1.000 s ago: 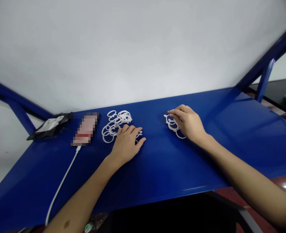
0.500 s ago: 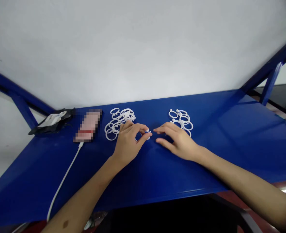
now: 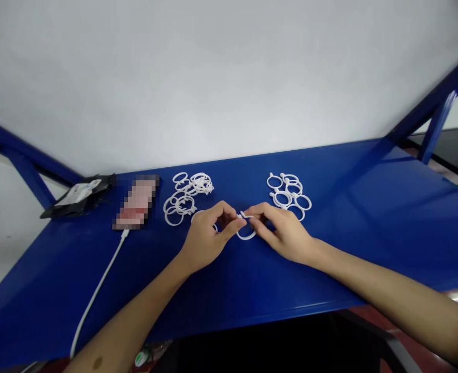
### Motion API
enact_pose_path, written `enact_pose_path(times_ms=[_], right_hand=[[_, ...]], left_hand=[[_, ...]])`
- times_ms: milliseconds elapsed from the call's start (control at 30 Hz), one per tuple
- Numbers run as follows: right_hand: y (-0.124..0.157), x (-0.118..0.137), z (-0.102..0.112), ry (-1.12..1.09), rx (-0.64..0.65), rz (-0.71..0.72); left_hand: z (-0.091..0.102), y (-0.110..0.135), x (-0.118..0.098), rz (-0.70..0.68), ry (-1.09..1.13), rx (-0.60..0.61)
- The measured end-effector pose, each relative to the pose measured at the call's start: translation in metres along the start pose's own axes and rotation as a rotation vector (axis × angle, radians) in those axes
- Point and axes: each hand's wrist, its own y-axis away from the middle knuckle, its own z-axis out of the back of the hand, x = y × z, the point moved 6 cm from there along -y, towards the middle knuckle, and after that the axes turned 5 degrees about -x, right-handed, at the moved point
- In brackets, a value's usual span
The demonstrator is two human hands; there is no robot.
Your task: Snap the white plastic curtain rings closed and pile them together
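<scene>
A white plastic ring (image 3: 246, 238) is held between both hands over the blue tabletop (image 3: 260, 285), its lower curve hanging below the fingertips. My left hand (image 3: 208, 235) pinches the ring's left side between thumb and fingers. From the other side, my right hand (image 3: 289, 230) pinches the ring near its upper end. Fingers cover part of the ring, so whether its ends are joined is unclear. Beyond my left hand lies a pile of similar white rings (image 3: 201, 182); another ring is partly hidden behind that hand. More rings with small knobs (image 3: 282, 199) lie beyond my right hand.
At the left is a blurred-out flat, phone-like object (image 3: 138, 199) with a white cable (image 3: 99, 285) running off the front edge. A black plastic bag with a white label (image 3: 82, 192) lies farther left. Blue frame braces (image 3: 437, 129) flank the tabletop, and a white wall (image 3: 229, 83) stands behind.
My right hand has closed on the ring, having been apart from it with fingers spread. The ring now shows between both hands. The view has shifted slightly.
</scene>
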Motion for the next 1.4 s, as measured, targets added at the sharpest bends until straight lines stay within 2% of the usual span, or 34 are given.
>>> enact_pose_path(times_ms=[133,233,433,533,667,833,1000,1133,1267,1400], right_hand=[[0.0,0.009,0.0,-0.083,0.058,0.038],[0.002,0.013,0.0,-0.112,0.09,0.048],[0.01,0.017,-0.001,-0.06,0.125,0.168],[0.012,0.016,-0.002,-0.009,0.114,0.207],[0.006,0.009,-0.001,0.055,0.071,0.174],[-0.01,-0.008,0.017,0.27,-0.061,0.155],[-0.02,-0.044,0.049,0.545,-0.186,0.011],[-0.022,-0.061,0.062,0.758,-0.211,0.014],[-0.022,-0.06,0.064,0.855,-0.248,0.06],[-0.021,-0.048,0.061,0.814,-0.269,0.07]], left_hand=[[0.001,-0.002,0.007,0.042,0.094,0.02],[0.002,-0.001,0.006,0.009,0.065,-0.003],[-0.002,0.007,-0.014,-0.238,-0.085,-0.037],[-0.006,0.009,-0.016,-0.317,-0.138,-0.028],[-0.006,0.001,-0.002,-0.258,-0.206,0.012],[0.012,-0.015,0.014,-0.114,-0.267,0.119],[0.023,-0.012,0.017,-0.132,-0.404,0.354],[0.019,-0.004,0.02,-0.139,-0.439,0.504],[0.014,-0.003,0.022,-0.168,-0.412,0.533],[0.011,-0.006,0.019,-0.136,-0.402,0.481]])
